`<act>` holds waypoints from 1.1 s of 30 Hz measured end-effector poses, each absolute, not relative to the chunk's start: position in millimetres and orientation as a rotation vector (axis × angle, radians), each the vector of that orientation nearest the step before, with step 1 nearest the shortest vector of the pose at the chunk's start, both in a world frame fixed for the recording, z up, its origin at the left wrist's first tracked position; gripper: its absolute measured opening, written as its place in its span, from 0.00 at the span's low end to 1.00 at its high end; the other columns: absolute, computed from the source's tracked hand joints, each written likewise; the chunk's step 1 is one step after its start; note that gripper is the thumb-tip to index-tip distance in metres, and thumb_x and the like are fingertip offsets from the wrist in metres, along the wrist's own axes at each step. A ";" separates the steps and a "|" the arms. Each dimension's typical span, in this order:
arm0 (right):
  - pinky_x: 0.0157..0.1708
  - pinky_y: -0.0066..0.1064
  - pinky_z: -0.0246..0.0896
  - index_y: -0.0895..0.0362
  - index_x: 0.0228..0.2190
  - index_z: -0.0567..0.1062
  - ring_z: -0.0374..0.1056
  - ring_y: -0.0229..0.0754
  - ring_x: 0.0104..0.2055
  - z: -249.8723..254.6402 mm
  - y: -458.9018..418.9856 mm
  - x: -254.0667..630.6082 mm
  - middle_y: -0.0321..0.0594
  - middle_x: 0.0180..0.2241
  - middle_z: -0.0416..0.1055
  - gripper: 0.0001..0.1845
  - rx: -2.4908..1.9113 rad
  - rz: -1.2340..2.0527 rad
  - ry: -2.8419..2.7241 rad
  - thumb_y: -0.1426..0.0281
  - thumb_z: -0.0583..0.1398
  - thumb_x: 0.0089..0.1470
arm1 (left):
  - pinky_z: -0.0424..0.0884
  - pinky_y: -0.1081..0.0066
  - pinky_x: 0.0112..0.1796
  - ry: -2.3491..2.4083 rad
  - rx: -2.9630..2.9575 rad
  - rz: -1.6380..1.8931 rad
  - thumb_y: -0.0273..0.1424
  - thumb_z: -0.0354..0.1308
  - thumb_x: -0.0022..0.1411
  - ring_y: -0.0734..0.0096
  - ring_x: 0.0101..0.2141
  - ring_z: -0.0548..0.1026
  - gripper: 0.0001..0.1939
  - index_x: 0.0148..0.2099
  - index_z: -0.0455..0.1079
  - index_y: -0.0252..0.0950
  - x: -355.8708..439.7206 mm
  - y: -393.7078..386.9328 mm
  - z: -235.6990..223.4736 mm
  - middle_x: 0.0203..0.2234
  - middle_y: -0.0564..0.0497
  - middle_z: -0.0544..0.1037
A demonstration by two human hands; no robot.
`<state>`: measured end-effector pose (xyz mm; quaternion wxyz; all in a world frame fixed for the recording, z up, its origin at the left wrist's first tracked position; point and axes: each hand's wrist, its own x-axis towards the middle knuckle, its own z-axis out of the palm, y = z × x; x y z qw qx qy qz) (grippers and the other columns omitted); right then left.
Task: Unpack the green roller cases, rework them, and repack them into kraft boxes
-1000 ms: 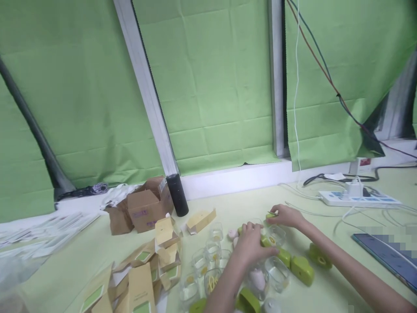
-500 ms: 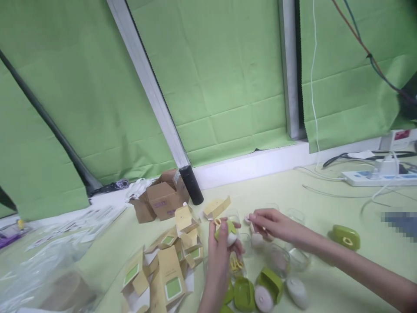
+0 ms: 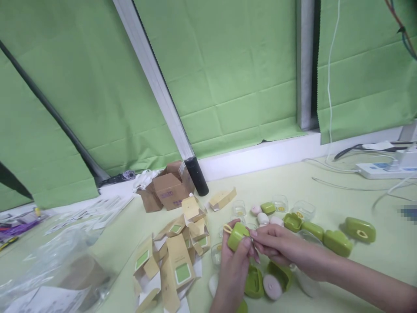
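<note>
Green case (image 3: 236,238) held in the left hand (image 3: 235,266) above the surface (image 3: 283,187)

The left hand grasps the case, with a yellow loop (image 3: 227,228) sticking out at its upper left. The right hand (image 3: 280,244) has its fingertips drawn together at the case's right edge; whether they grip the case or something small cannot be told. Around the hands lie clear containers (image 3: 239,209), other green cases (image 3: 337,243) and pale rounded pieces (image 3: 273,287). One green case (image 3: 360,230), bearing an oval mark, lies farther to the right. Opened cartons (image 3: 178,263) are heaped left of the hands. Behind them, a black cylinder (image 3: 196,176) stands tilted beside a brown cardboard box (image 3: 170,190).
</note>
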<state>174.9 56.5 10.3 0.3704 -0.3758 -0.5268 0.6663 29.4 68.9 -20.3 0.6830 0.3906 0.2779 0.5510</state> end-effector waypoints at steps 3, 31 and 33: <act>0.17 0.29 0.25 0.56 0.17 0.62 0.32 0.29 0.16 8.9 54.6 174.4 0.21 0.13 0.43 0.26 -0.898 1.765 -1.286 0.50 0.59 0.53 | 0.64 0.77 0.28 0.650 0.933 1.224 0.35 0.68 0.49 0.78 0.24 0.67 0.27 0.48 0.60 0.40 28.8 66.3 -22.7 0.23 0.59 0.72; 0.22 0.30 0.50 0.53 0.32 0.65 0.64 0.42 0.23 -2.8 89.1 206.8 0.37 0.22 0.69 0.13 -1.585 0.420 -2.042 0.58 0.49 0.60 | 0.69 0.64 0.46 0.687 0.733 1.329 0.39 0.55 0.62 0.65 0.39 0.77 0.18 0.51 0.69 0.34 21.3 83.0 -18.6 0.39 0.46 0.78; 0.23 0.30 0.51 0.53 0.31 0.63 0.64 0.41 0.23 -1.9 80.3 197.4 0.36 0.24 0.70 0.14 -1.485 0.448 -2.111 0.60 0.46 0.63 | 0.68 0.64 0.47 0.655 0.769 1.265 0.40 0.54 0.63 0.63 0.42 0.76 0.17 0.47 0.72 0.33 26.6 79.7 -20.0 0.42 0.44 0.78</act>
